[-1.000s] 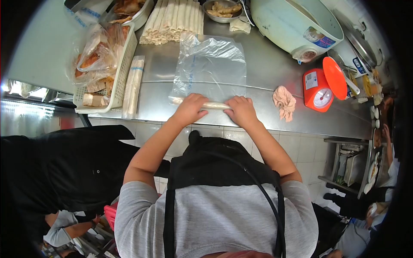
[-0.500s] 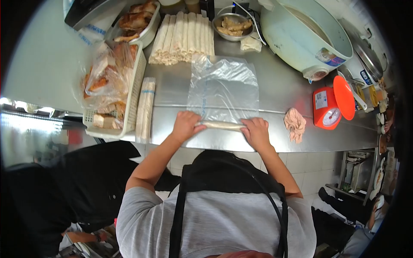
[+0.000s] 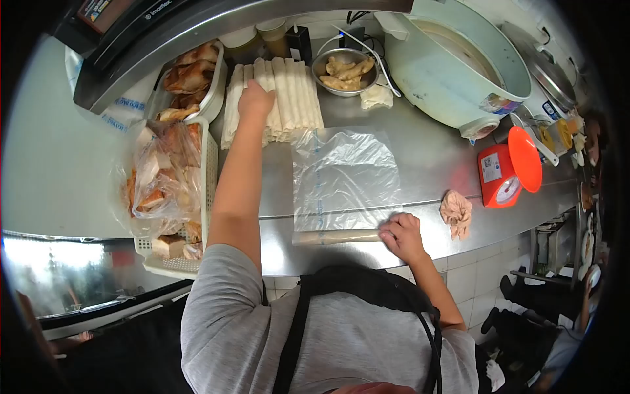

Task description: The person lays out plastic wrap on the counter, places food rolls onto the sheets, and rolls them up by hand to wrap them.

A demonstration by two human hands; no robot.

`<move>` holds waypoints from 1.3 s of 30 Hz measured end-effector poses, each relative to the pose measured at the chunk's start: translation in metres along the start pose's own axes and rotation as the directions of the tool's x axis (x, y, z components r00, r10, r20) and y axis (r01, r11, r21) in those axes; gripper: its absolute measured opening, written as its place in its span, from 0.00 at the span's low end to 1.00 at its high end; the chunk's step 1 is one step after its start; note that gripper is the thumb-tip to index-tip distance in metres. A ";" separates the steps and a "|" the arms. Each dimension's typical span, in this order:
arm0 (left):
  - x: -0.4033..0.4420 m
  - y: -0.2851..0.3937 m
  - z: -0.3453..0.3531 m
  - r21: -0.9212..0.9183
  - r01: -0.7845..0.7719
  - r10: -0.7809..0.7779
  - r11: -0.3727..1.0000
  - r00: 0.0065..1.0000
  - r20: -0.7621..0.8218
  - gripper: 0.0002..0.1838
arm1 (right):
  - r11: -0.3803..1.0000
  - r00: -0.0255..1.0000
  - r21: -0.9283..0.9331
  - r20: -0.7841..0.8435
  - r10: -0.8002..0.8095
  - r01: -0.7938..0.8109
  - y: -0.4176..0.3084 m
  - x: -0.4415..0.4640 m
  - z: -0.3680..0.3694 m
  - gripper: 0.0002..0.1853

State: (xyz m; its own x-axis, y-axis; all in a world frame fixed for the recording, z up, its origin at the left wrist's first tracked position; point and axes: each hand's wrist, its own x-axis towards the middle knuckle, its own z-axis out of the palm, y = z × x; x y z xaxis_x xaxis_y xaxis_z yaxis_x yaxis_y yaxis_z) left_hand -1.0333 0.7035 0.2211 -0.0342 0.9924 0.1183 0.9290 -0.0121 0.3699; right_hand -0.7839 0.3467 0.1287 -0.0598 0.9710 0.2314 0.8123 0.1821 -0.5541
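Observation:
My left hand (image 3: 256, 102) is over the left part of a stack of long white rolls (image 3: 289, 92), its fingers curled down onto one of them and partly hidden. Near the front edge of the steel table, my right hand (image 3: 401, 235) closes on the right end of a slim roll wrapped in plastic (image 3: 338, 236). Beyond that roll, a clear plastic sheet (image 3: 348, 174) lies spread flat and wrinkled, joined to the wrapped roll along its near edge.
Left of the sheet stands a pale basket (image 3: 210, 164) with bagged brown food; behind it is a tub of browned meat (image 3: 190, 79). A metal bowl (image 3: 346, 72), a large pale-green tub (image 3: 453, 72), a red scale (image 3: 500, 174) and a crumpled pink cloth (image 3: 456, 213) share the table.
My left hand has left the wrapped roll and reached forward to the white stack. My right hand stays at the roll's right end. The view has shifted, showing a shelf above.

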 end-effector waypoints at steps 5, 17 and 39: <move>0.058 -0.056 0.025 -0.552 0.181 -0.005 0.814 0.952 0.306 0.26 | 0.989 0.998 0.137 -0.004 0.058 -0.057 0.007 0.024 -0.013 0.16; -0.161 0.009 -0.031 -0.680 0.574 0.584 0.457 0.383 0.716 0.23 | 0.856 0.913 -0.356 -0.016 -0.408 0.376 -0.077 0.128 -0.059 0.29; -0.313 -0.034 0.042 -0.267 -0.548 0.605 0.793 0.761 0.236 0.19 | 0.979 0.924 -0.037 0.339 -0.176 0.200 -0.014 0.014 0.004 0.24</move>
State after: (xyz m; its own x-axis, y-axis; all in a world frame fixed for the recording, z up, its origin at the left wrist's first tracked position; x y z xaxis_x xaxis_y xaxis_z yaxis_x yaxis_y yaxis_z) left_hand -1.0385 0.3987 0.1323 0.6228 0.7765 0.0962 0.6572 -0.5859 0.4741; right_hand -0.7981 0.3584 0.1369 -0.3952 0.9177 0.0406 0.8046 0.3671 -0.4668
